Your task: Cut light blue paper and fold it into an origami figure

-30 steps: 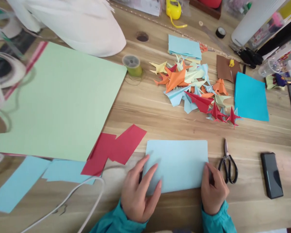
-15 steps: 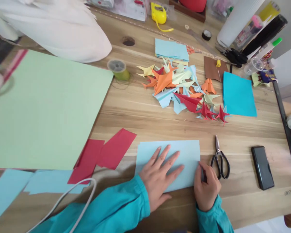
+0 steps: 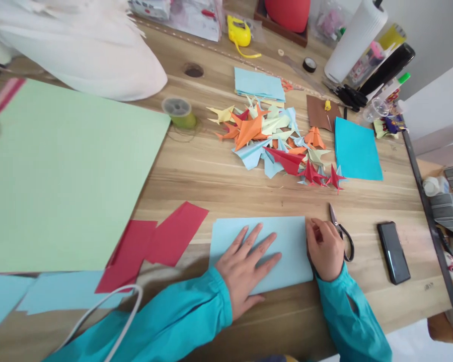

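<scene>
A light blue sheet of paper (image 3: 283, 269) lies flat at the front of the table. It looks folded, with more than one layer showing at its edge. My left hand (image 3: 245, 269) rests on it, palm down and fingers spread. At the sheet's right edge, my right hand (image 3: 326, 246) is closed, thumb and bent forefinger against the paper's edge near its upper corner. Black-handled scissors (image 3: 347, 241) lie just beyond that hand, which partly hides them. Behind is a heap of folded paper birds (image 3: 252, 130) in orange, red, yellow, pale green and blue.
Left are a big pale green sheet (image 3: 71, 176), red paper pieces (image 3: 177, 236), light blue strips (image 3: 71, 291) and a white cable (image 3: 136, 296). A thread spool (image 3: 179, 113) stands behind. Right lie a phone (image 3: 393, 253) and bright blue paper (image 3: 358, 149). A tape measure (image 3: 238, 32) sits farther back.
My right hand has slid away from me along the paper's right edge, from its middle to near the upper corner, now covering part of the scissors. My left hand stays on the sheet.
</scene>
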{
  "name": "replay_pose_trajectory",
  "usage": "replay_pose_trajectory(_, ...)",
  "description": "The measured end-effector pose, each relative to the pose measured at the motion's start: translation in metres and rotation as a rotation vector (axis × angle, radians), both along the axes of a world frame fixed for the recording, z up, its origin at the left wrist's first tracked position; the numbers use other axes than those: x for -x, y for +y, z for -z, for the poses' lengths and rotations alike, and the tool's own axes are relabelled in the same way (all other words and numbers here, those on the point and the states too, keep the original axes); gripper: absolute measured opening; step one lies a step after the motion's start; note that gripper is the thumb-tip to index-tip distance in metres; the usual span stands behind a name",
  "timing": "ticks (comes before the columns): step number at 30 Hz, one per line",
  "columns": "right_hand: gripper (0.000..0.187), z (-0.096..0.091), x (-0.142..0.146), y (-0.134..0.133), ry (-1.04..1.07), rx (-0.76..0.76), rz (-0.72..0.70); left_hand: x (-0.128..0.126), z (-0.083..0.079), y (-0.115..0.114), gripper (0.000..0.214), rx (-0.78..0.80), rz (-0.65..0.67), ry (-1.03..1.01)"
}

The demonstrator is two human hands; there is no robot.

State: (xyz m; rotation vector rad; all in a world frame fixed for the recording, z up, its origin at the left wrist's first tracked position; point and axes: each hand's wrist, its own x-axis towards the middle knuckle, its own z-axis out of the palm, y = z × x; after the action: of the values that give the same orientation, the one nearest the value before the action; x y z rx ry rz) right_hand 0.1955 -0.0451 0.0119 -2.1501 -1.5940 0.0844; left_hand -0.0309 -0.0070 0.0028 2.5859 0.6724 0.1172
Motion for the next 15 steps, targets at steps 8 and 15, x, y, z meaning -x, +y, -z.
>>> replay_pose_trajectory(8,0.015,0.0076,-0.0052,0.0054,0.168,-0.033,0.033,0.0024,-0.0018,0.0036,0.084,-0.028,0.031,0.01)
replay_pose_trajectory(15,0.017,0.0054,0.0022,0.0031,0.122,-0.089,-0.064,0.0004,-0.0065,0.0029,0.074,0.0,-0.003,0.044)
